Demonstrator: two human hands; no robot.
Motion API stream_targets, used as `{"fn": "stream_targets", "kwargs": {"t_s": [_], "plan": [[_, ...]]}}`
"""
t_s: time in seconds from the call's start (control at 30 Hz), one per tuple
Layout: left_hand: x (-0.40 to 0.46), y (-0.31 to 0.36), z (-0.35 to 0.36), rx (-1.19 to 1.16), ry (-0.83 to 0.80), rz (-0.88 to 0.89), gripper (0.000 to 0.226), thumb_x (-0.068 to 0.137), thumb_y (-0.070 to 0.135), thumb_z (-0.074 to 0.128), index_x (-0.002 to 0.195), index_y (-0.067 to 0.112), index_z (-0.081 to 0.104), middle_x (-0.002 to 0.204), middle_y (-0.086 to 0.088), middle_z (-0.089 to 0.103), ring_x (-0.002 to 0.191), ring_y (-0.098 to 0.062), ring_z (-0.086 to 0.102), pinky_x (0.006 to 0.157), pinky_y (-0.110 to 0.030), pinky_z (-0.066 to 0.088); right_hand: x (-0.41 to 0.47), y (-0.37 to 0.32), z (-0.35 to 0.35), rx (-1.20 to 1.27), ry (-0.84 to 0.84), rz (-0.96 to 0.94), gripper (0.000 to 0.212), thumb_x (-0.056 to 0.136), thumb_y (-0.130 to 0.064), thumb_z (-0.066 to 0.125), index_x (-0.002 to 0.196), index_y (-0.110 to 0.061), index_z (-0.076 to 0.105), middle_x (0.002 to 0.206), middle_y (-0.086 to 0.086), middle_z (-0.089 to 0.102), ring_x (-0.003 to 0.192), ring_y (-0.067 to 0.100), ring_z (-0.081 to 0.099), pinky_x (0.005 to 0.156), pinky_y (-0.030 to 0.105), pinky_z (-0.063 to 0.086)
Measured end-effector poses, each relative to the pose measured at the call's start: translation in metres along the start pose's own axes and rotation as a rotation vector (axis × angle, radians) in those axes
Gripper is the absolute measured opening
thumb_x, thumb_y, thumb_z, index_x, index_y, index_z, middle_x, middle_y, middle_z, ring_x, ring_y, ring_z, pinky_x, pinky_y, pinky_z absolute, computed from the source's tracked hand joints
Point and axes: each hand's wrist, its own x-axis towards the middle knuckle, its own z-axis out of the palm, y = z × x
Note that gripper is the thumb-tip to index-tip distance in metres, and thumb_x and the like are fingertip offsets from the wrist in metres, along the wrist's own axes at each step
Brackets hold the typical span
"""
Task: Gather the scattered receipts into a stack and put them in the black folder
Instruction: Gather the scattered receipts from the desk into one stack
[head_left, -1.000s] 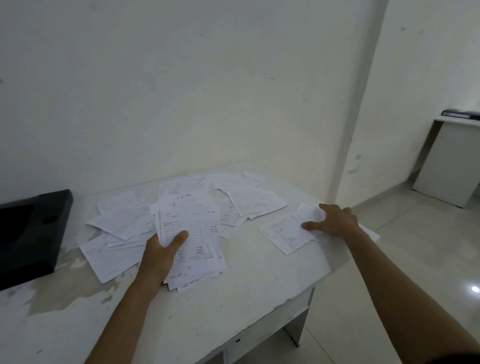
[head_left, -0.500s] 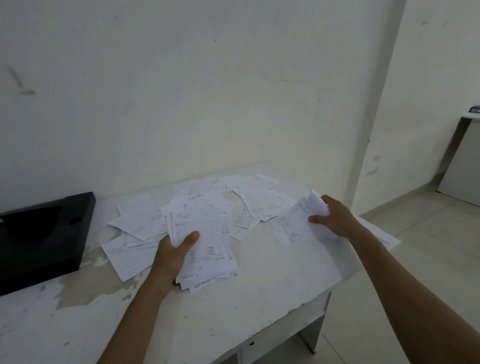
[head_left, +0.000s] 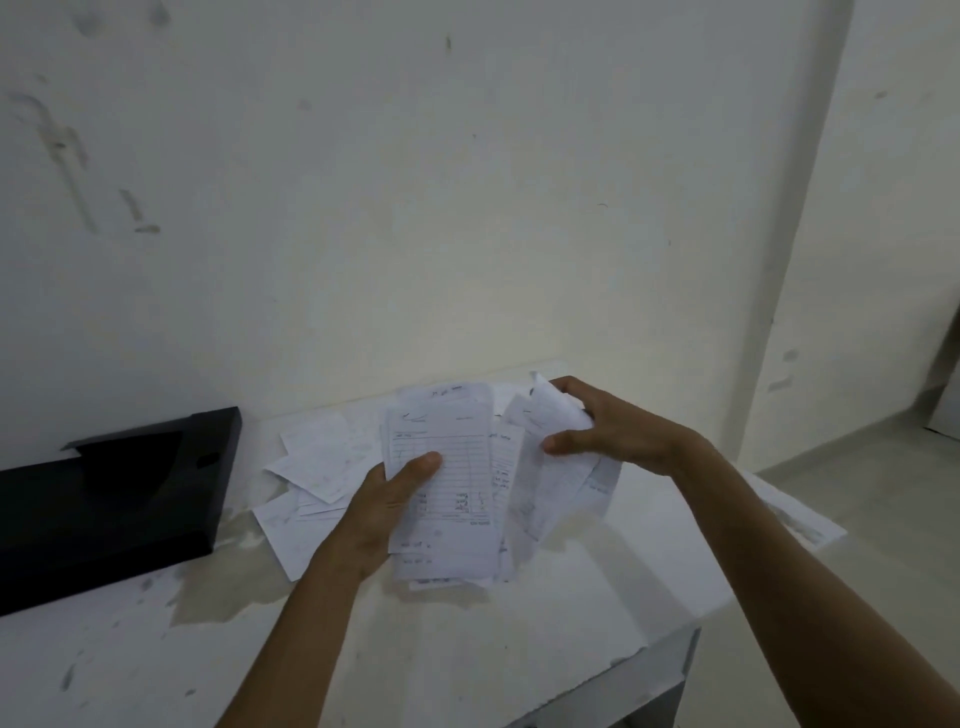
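My left hand (head_left: 387, 512) grips a stack of white receipts (head_left: 449, 499), lifted off the table and tilted toward me, thumb on its front. My right hand (head_left: 605, 428) pinches a few more receipts (head_left: 550, 410), held against the stack's right side. More loose receipts (head_left: 317, 462) lie overlapping on the white table (head_left: 467, 649) to the left of the stack. The black folder (head_left: 111, 499) lies open at the table's left end, nothing inside that I can see.
The table stands against a pale wall, its top stained and scuffed at the left front. Its right end and front corner drop to a tiled floor (head_left: 872, 499). A loose sheet (head_left: 800, 519) lies near the right edge.
My left hand raised its stack off the table. My right hand picked up receipts from the right side and brought them left to the stack. The camera view shifted right and closer.
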Motion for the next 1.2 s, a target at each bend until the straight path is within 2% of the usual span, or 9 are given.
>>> {"fn": "stream_targets", "kwargs": {"t_s": [0.1,0.3,0.57,0.77,0.87,0.97,1.03,1.1,1.2], "plan": [[0.002,0.004,0.003,0.019,-0.018,-0.006,0.047,0.083,0.034,0.073,0.125,0.012,0.067,0.119,-0.014,0.072,0.11,-0.034,0.069,0.098,-0.052,0.052,0.012,-0.021,0.018,-0.03,-0.057,-0.028,0.051,0.084,-0.031,0.081,0.126,-0.036,0.054,0.121,-0.006,0.066,0.104,0.015,0.069,0.084,0.032,0.06],[-0.002,0.006,-0.001,0.135,0.123,0.021,0.037,0.085,0.035,0.073,0.118,0.017,0.069,0.107,-0.006,0.077,0.099,-0.027,0.074,0.092,-0.052,0.056,0.023,-0.034,0.038,0.237,-0.117,-0.017,0.047,0.094,-0.038,0.066,0.137,-0.033,0.048,0.124,0.008,0.07,0.108,0.03,0.071,0.092,0.049,0.059],[-0.009,0.005,-0.007,0.081,0.213,0.032,0.036,0.086,0.027,0.075,0.119,0.016,0.068,0.107,-0.005,0.077,0.096,-0.025,0.075,0.085,-0.045,0.06,0.019,-0.041,0.07,0.42,0.035,-0.096,0.035,0.099,-0.045,0.053,0.132,-0.034,0.057,0.113,-0.001,0.074,0.097,0.017,0.072,0.077,0.034,0.061],[-0.014,-0.006,-0.009,0.032,0.289,0.041,0.035,0.086,0.027,0.074,0.12,0.018,0.066,0.108,-0.006,0.075,0.097,-0.026,0.072,0.068,-0.035,0.06,0.029,-0.044,0.096,0.579,-0.022,0.004,0.053,0.095,-0.061,0.045,0.135,-0.028,0.058,0.122,0.011,0.066,0.097,0.024,0.069,0.077,0.035,0.059],[-0.014,-0.014,-0.015,0.011,0.33,0.03,0.038,0.086,0.03,0.074,0.121,0.019,0.065,0.112,-0.007,0.074,0.1,-0.027,0.071,0.078,-0.041,0.06,0.035,-0.037,0.109,0.654,-0.052,-0.003,0.074,0.081,-0.07,0.054,0.143,-0.03,0.048,0.129,0.011,0.066,0.111,0.027,0.067,0.096,0.043,0.056],[-0.014,-0.016,-0.02,-0.001,0.367,0.045,0.043,0.086,0.031,0.075,0.125,0.022,0.063,0.115,-0.003,0.074,0.104,-0.026,0.07,0.093,-0.049,0.056,0.038,-0.026,0.122,0.624,-0.054,-0.061,0.083,0.076,-0.072,0.066,0.147,-0.038,0.04,0.14,0.001,0.061,0.122,0.019,0.065,0.103,0.047,0.052],[-0.015,-0.013,-0.02,0.018,0.375,0.084,0.051,0.084,0.037,0.076,0.131,0.025,0.059,0.12,0.001,0.071,0.109,-0.023,0.068,0.097,-0.049,0.054,0.037,-0.02,0.132,0.617,-0.032,-0.092,0.074,0.083,-0.059,0.07,0.146,-0.037,0.039,0.14,0.0,0.061,0.123,0.023,0.064,0.103,0.051,0.052],[-0.014,-0.013,-0.019,0.046,0.365,0.099,0.061,0.079,0.044,0.077,0.134,0.029,0.055,0.124,0.005,0.069,0.112,-0.02,0.066,0.099,-0.047,0.053,0.037,-0.017,0.144,0.567,0.024,-0.115,0.061,0.091,-0.044,0.069,0.144,-0.03,0.042,0.137,0.0,0.063,0.121,0.022,0.065,0.101,0.047,0.054],[-0.012,-0.012,-0.015,0.071,0.313,0.1,0.057,0.082,0.043,0.075,0.133,0.028,0.054,0.124,0.005,0.069,0.111,-0.019,0.067,0.099,-0.046,0.054,0.04,-0.014,0.159,0.519,0.083,-0.088,0.048,0.096,-0.039,0.065,0.139,-0.03,0.047,0.133,-0.003,0.065,0.118,0.019,0.067,0.101,0.045,0.055]]}}
